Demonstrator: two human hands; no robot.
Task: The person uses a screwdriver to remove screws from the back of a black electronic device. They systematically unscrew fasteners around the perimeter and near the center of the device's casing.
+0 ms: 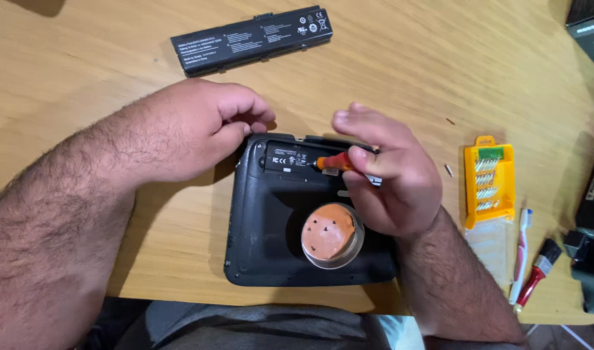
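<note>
Black and upturned, the laptop [277, 220] lies at the table's [407, 65] six o'clock edge. His right hand [388, 175] grips an orange screwdriver [332, 163] over the laptop's top edge; his left hand [200, 126] is curled on its eleven o'clock corner. A round dish [331, 234] holding tiny screws rests on the laptop, battery [251, 40] at twelve.

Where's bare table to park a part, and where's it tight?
Free: the wide wood between the battery pack and the yellow bit case, above the right hand; also the far-left table, above the left hand. Crowded: the right edge, where the bit case, toothbrush, red-handled brush and dark gear bunch. The black device already carries a round dish.
</note>
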